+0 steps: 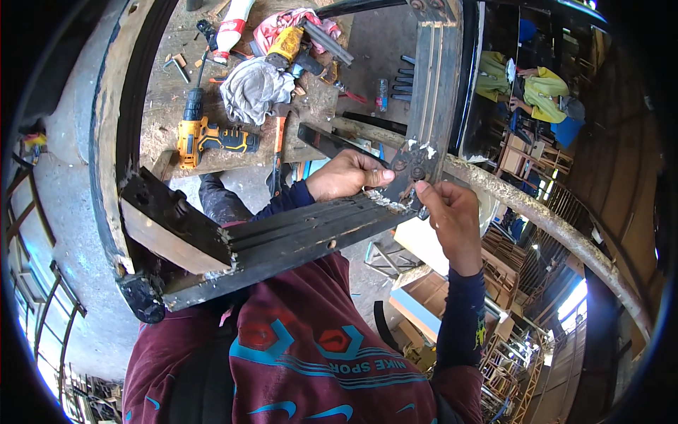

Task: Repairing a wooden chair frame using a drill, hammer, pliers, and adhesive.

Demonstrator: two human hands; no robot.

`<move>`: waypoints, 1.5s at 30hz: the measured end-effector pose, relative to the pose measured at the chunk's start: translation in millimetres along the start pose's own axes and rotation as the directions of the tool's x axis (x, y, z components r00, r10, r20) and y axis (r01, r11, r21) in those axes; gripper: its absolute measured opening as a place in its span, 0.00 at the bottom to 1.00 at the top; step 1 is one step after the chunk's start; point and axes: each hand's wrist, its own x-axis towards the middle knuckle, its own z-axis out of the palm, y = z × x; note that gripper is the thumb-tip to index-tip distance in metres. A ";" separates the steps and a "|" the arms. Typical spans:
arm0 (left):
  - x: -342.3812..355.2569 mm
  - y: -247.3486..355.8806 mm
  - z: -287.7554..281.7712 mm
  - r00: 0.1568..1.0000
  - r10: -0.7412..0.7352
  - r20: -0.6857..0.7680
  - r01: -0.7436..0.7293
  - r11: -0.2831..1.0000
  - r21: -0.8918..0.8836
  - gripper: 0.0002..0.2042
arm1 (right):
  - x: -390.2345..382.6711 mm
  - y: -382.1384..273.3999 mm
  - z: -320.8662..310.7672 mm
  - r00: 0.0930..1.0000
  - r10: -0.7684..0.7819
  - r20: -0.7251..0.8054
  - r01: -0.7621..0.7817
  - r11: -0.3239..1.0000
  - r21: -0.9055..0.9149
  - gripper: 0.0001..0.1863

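Observation:
A dark, worn wooden frame (318, 233) lies across my lap area, with a wooden corner block (169, 233) at its left joint. At the right joint sits a dark metal plate (413, 159) with bolt heads and flaking white residue. My left hand (349, 173) is closed on that joint from the left, its thumb beside the plate and some fingers hidden behind it. My right hand (452, 219) is closed at the plate's lower right, index finger and thumb bunched at its edge; what they pinch is too small to make out.
A worn bench (166, 99) holds a yellow drill (212, 141), white cloth (254, 92), orange-handled tool (277, 159), bottle and scraps. A pale pipe (551, 219) runs diagonally on the right. A co-worker in yellow (544, 95) is beyond. Metal racks (35, 240) stand at left.

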 end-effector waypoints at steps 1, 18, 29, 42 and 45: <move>0.0 0.9 -0.3 1.000 0.006 0.015 -0.006 1.000 0.006 0.15 | 0.5 -0.6 -0.1 1.000 -0.018 0.007 0.018 0.999 -0.033 0.22; -154.3 26.0 83.0 0.996 0.090 -0.015 -0.004 0.204 0.979 0.14 | 4.1 47.4 -11.0 0.812 -0.510 -0.284 0.528 0.849 -0.017 0.11; -55.5 102.9 167.6 0.962 0.265 -0.071 0.177 -0.401 0.899 0.26 | 38.5 124.4 -11.1 0.534 -0.836 -0.127 0.842 0.539 -0.008 0.55; 18.7 99.8 176.2 0.973 0.028 -0.229 0.227 -0.279 0.933 0.19 | 81.7 150.3 21.8 0.427 -0.840 -0.335 0.899 0.353 0.259 0.52; 30.1 101.8 195.0 0.908 -0.022 -0.418 0.382 -0.368 0.848 0.17 | 82.6 153.5 23.0 0.433 -0.836 -0.338 0.891 0.339 0.302 0.52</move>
